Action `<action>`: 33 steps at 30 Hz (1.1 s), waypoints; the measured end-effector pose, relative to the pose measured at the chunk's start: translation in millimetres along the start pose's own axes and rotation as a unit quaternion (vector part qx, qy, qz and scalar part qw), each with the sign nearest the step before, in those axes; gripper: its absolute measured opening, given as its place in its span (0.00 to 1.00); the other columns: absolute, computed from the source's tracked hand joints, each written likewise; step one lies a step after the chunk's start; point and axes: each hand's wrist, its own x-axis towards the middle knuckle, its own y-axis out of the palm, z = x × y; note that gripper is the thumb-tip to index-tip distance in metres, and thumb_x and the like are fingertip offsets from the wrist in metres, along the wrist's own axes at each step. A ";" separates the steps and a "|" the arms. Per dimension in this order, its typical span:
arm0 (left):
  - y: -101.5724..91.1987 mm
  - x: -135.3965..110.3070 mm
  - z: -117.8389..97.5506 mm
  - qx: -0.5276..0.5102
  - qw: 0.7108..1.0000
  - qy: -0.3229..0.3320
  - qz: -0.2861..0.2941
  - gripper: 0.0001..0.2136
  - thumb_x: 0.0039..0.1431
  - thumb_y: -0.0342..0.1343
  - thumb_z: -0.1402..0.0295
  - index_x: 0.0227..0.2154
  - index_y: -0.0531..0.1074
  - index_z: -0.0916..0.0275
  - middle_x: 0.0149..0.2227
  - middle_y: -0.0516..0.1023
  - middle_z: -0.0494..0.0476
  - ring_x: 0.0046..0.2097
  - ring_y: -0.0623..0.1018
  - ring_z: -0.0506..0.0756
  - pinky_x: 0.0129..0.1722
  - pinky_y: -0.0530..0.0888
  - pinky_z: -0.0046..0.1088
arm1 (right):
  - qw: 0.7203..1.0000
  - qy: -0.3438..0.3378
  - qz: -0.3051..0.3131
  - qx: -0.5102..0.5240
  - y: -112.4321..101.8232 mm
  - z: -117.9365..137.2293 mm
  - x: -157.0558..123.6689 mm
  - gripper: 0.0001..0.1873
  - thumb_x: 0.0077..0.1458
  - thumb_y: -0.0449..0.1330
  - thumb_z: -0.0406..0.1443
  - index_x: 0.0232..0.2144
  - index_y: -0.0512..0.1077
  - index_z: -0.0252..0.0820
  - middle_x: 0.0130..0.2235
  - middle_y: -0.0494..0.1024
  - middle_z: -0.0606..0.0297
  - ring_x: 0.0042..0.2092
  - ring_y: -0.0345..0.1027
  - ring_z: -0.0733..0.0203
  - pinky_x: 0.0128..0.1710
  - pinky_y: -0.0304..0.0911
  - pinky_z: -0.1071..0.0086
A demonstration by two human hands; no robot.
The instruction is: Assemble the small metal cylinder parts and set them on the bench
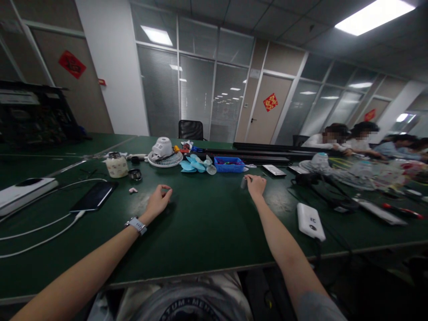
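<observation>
My right hand pinches a small grey cylinder that stands upright at the table top, just in front of the blue basket. My left hand, with a watch on the wrist, hovers low over the green table. Its fingers are loosely curved with a gap between them, and nothing shows in them. Left of it lies a small pink piece. Light-blue fan blades lie beyond, between the two hands. Behind them a white fan part rests on its round grille.
To the left are a cream bottle, its dark lid, a phone on a white cable and a white device. A white power bank and black straps lie right. People sit far right.
</observation>
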 end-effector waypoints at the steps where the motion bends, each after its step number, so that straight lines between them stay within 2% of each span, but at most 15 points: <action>1: 0.1 0.2 0.4 0.000 1.000 0.001 0.001 0.18 0.55 0.47 0.53 0.42 0.65 0.59 0.24 0.75 0.50 0.27 0.76 0.56 0.28 0.67 0.29 | 1.000 0.002 -0.003 0.003 0.4 -0.4 0.0 0.18 0.64 0.48 0.41 0.43 0.77 0.44 0.42 0.79 0.57 0.43 0.65 0.55 0.47 0.46 0.63; 16: -0.1 -1.7 -3.5 -0.002 1.000 0.005 -0.001 0.18 0.55 0.48 0.54 0.42 0.66 0.60 0.23 0.74 0.50 0.26 0.75 0.55 0.27 0.66 0.28 | 1.000 0.025 0.017 -0.008 -2.0 2.6 0.8 0.19 0.63 0.48 0.42 0.45 0.77 0.46 0.41 0.78 0.56 0.43 0.67 0.55 0.44 0.48 0.64; 21: 0.4 -1.6 -1.7 -0.008 1.000 0.009 0.001 0.18 0.54 0.48 0.53 0.42 0.65 0.60 0.23 0.74 0.50 0.26 0.75 0.55 0.27 0.66 0.28 | 1.000 0.006 0.023 -0.016 -0.1 3.7 0.4 0.18 0.63 0.49 0.41 0.42 0.78 0.45 0.41 0.78 0.55 0.45 0.65 0.54 0.48 0.48 0.61; 25: -0.5 -1.9 -2.0 -0.004 1.000 0.008 0.006 0.18 0.55 0.48 0.53 0.42 0.65 0.59 0.23 0.73 0.50 0.26 0.74 0.55 0.27 0.66 0.28 | 1.000 -0.005 -0.015 0.011 -1.4 -4.8 -0.6 0.17 0.59 0.54 0.45 0.43 0.78 0.46 0.46 0.76 0.56 0.51 0.62 0.51 0.53 0.47 0.56; 27: -0.9 -1.7 -1.7 -0.004 1.000 0.012 0.007 0.18 0.55 0.47 0.53 0.42 0.65 0.59 0.23 0.74 0.50 0.26 0.74 0.55 0.27 0.66 0.28 | 0.998 0.023 -0.021 0.051 -2.6 -17.7 0.5 0.23 0.54 0.59 0.49 0.48 0.74 0.46 0.50 0.74 0.56 0.52 0.62 0.50 0.53 0.50 0.55; 30: -0.6 -0.5 0.4 -0.005 1.000 0.015 0.013 0.19 0.55 0.48 0.52 0.43 0.65 0.59 0.23 0.74 0.50 0.26 0.75 0.55 0.27 0.66 0.28 | 0.981 0.069 0.063 0.169 -3.6 -45.1 3.0 0.34 0.46 0.65 0.50 0.53 0.70 0.42 0.50 0.74 0.54 0.49 0.67 0.53 0.50 0.59 0.59; 33: 0.5 0.5 2.4 -0.001 1.000 0.016 0.020 0.20 0.55 0.48 0.51 0.44 0.65 0.59 0.24 0.74 0.50 0.26 0.75 0.55 0.26 0.66 0.28 | 0.932 0.109 0.157 0.308 -4.8 -69.2 3.5 0.35 0.39 0.70 0.43 0.50 0.71 0.36 0.45 0.78 0.54 0.43 0.72 0.56 0.44 0.66 0.63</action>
